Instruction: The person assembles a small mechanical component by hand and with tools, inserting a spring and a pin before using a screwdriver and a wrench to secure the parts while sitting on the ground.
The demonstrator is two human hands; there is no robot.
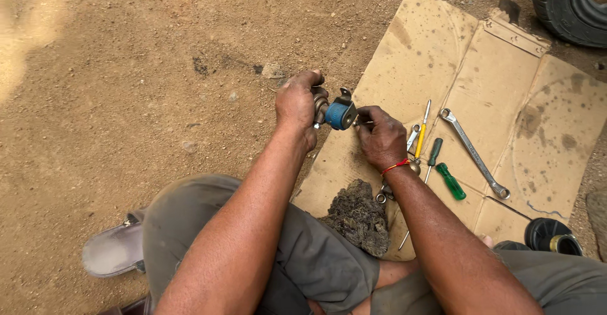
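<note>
A small metal part with a blue cylindrical body [339,114] is held above the ground between both hands. My left hand [297,105] grips its left metal end. At the part's right side, my right hand [380,137], with a red thread on the wrist, closes on something I cannot make out. Both hands hover over the left edge of a flattened cardboard sheet [499,94].
On the cardboard lie a long spanner [474,152], a yellow-handled screwdriver [421,135], a green-handled screwdriver [450,180] and other small tools. A dark greasy rag [359,217] rests near my knees. A tyre [569,5] sits top right, a black round part [549,234] lower right, a sandal [114,248] left.
</note>
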